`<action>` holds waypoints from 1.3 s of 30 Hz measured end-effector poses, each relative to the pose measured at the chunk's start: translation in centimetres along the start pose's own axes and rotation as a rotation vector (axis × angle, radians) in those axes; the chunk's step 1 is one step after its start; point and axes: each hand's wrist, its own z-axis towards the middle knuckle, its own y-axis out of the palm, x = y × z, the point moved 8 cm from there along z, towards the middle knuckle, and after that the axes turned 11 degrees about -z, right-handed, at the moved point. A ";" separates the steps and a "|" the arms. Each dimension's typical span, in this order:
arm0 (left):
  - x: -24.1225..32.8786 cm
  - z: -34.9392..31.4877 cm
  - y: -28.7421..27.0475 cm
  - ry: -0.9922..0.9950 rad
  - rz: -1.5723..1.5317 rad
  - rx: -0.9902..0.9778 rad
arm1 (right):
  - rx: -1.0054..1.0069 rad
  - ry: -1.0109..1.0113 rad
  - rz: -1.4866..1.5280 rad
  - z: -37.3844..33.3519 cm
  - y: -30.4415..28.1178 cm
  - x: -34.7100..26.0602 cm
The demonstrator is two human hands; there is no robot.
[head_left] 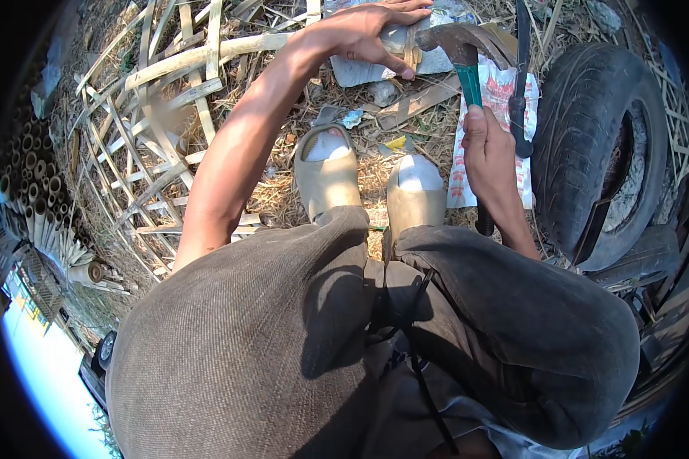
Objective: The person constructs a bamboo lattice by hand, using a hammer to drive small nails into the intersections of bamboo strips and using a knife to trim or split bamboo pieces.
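Observation:
My right hand (488, 153) is closed around the green and black handle of a hammer (469, 83). Its rusty brown head is raised close to the fingers of my left hand (360, 34). That left hand reaches to the top of the view, thumb apart and fingers stretched out, over a grey stone block (357, 73). A pale piece that looks like bamboo (411, 50) shows beside the thumb, partly covered by the hand. Just right of the hammer, a dark tool with a hook-ended handle (518, 115) lies across a white and red printed sack (461, 180).
A worn black tyre (570, 145) stands at the right. Split bamboo strips form an open lattice (157, 145) at the left, with stacked bamboo poles (34, 187) beyond. My sandalled feet (328, 172) are on straw-littered ground, near a flat wood scrap (421, 103).

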 end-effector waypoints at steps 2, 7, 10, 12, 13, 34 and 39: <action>-0.2 -0.3 0.0 -0.021 -0.032 -0.007 | -0.014 0.036 0.125 -0.2 -0.3 0.0; -0.2 0.2 0.1 -0.054 -0.011 -0.017 | 0.090 0.043 0.485 0.2 -5.6 -3.5; 0.1 1.1 0.6 0.057 -0.053 -0.022 | 0.050 -0.016 -0.073 0.5 -3.2 -2.1; -1.0 0.3 0.8 0.095 0.008 -0.005 | -0.067 0.000 -0.148 0.7 -2.4 -2.7; -0.5 0.0 0.7 0.149 0.071 0.006 | -0.038 0.023 -0.070 0.7 -3.9 -3.2; -0.1 1.3 0.3 0.092 0.022 0.024 | 0.121 0.160 0.210 -0.5 -5.6 -0.8; 0.0 0.5 -0.2 0.009 -0.019 -0.012 | 0.262 -0.079 0.003 -0.8 -3.5 -2.0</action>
